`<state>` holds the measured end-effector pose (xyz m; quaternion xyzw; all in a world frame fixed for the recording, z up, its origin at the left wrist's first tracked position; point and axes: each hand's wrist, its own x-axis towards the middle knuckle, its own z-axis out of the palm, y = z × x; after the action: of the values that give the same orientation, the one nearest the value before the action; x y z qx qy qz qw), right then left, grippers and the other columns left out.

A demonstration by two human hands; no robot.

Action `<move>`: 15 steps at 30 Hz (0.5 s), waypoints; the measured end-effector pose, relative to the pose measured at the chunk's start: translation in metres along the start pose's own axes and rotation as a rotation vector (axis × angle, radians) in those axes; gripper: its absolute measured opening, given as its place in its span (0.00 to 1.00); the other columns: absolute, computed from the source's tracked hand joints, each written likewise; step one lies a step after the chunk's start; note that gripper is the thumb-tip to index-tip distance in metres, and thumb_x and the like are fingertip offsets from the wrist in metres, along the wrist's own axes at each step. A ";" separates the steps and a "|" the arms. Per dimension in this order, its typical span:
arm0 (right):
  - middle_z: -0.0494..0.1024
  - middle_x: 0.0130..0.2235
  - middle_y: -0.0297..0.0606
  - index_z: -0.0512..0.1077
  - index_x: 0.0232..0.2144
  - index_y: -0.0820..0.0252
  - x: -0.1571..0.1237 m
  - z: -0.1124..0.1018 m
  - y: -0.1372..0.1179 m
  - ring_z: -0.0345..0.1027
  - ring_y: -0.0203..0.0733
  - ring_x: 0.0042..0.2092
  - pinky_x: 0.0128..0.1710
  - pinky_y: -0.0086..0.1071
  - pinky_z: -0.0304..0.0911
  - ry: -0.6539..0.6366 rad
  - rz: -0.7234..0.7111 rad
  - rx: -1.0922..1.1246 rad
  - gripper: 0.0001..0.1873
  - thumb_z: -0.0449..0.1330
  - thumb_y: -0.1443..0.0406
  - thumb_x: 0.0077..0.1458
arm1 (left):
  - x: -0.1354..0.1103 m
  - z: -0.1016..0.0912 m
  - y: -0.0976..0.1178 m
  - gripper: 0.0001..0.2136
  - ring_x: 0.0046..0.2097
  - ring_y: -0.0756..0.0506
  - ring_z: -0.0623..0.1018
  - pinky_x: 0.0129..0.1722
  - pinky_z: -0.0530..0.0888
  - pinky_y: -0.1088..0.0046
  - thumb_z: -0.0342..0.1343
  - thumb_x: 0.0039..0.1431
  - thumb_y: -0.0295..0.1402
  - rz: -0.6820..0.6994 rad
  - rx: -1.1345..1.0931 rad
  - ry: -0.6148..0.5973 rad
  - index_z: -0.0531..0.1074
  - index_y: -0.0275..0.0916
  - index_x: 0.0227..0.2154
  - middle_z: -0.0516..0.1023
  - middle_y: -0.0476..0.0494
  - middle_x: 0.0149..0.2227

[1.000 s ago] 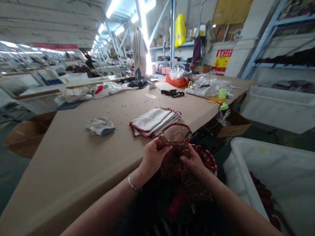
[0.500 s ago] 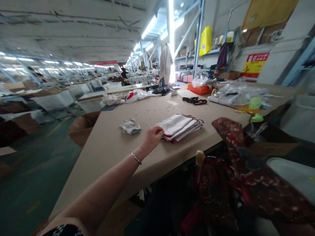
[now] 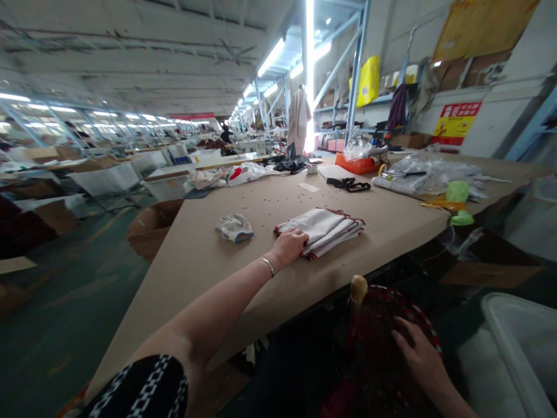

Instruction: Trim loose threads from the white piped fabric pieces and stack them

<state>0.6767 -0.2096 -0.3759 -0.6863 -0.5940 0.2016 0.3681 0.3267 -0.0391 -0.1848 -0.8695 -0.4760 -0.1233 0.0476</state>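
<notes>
On the table lies a stack of folded white cloths (image 3: 319,223) with dark red edging. My left hand (image 3: 290,246) is at its near left corner, fingers curled over the edge; the thumb is hidden. My right hand (image 3: 418,351) is low at the right with fingers stretched and apart, over a dark red patterned fabric (image 3: 376,334) below the table edge. Whether it touches the fabric is hard to tell in the shade. Beside the fabric a rounded wooden knob (image 3: 358,288) sticks up. A white work glove (image 3: 235,227) lies left of the stack.
The brown-covered table (image 3: 204,261) carries black straps (image 3: 348,184), an orange tray (image 3: 359,165) and clear plastic bags (image 3: 420,171) farther back. A cardboard box (image 3: 152,229) stands at the table's left edge, a white bin (image 3: 517,337) at the lower right.
My left hand has moved from the stack's corner farther onto its near edge. The red patterned fabric, raised at the right before, is now low, and my right hand has come into view.
</notes>
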 end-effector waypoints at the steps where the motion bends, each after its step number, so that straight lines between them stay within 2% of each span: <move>1: 0.77 0.48 0.46 0.73 0.44 0.58 -0.001 -0.003 -0.016 0.72 0.53 0.50 0.52 0.45 0.69 -0.030 -0.016 0.049 0.29 0.50 0.46 0.50 | 0.003 -0.003 0.002 0.15 0.46 0.41 0.73 0.49 0.69 0.64 0.43 0.62 0.27 0.016 0.012 -0.006 0.76 0.38 0.41 0.76 0.37 0.41; 3: 0.79 0.45 0.42 0.75 0.41 0.54 -0.005 -0.007 -0.048 0.74 0.50 0.47 0.49 0.40 0.72 -0.075 -0.085 0.150 0.24 0.52 0.47 0.52 | 0.009 -0.014 0.006 0.17 0.42 0.43 0.74 0.43 0.70 0.67 0.42 0.63 0.27 0.050 0.038 -0.029 0.75 0.41 0.46 0.75 0.39 0.40; 6: 0.80 0.42 0.38 0.76 0.38 0.51 -0.010 -0.004 -0.089 0.76 0.45 0.43 0.44 0.30 0.73 -0.136 -0.299 0.276 0.16 0.56 0.51 0.54 | 0.014 -0.041 0.017 0.18 0.38 0.45 0.75 0.36 0.69 0.70 0.41 0.64 0.28 0.091 0.094 -0.023 0.72 0.47 0.50 0.74 0.41 0.41; 9: 0.81 0.40 0.36 0.78 0.38 0.49 -0.007 0.004 -0.120 0.77 0.44 0.42 0.42 0.26 0.73 -0.166 -0.472 0.367 0.12 0.59 0.55 0.54 | 0.010 -0.075 0.036 0.15 0.37 0.45 0.74 0.34 0.68 0.70 0.42 0.66 0.31 0.052 0.187 0.122 0.74 0.43 0.45 0.74 0.41 0.40; 12: 0.81 0.41 0.40 0.76 0.41 0.52 -0.002 0.009 -0.151 0.77 0.46 0.41 0.39 0.26 0.74 -0.182 -0.423 0.465 0.16 0.60 0.54 0.53 | -0.009 -0.101 0.067 0.10 0.38 0.44 0.74 0.35 0.69 0.68 0.47 0.64 0.32 0.072 0.275 0.250 0.74 0.38 0.36 0.72 0.41 0.37; 15: 0.75 0.51 0.48 0.66 0.56 0.55 0.002 0.008 -0.178 0.74 0.49 0.48 0.41 0.31 0.74 -0.189 -0.291 0.655 0.28 0.60 0.54 0.55 | -0.039 -0.112 0.107 0.06 0.39 0.41 0.73 0.36 0.69 0.64 0.51 0.61 0.30 0.237 0.321 0.263 0.72 0.37 0.32 0.71 0.41 0.34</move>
<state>0.5522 -0.2018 -0.2484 -0.4187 -0.6208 0.3893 0.5365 0.3773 -0.1514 -0.0835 -0.8770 -0.3738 -0.1518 0.2609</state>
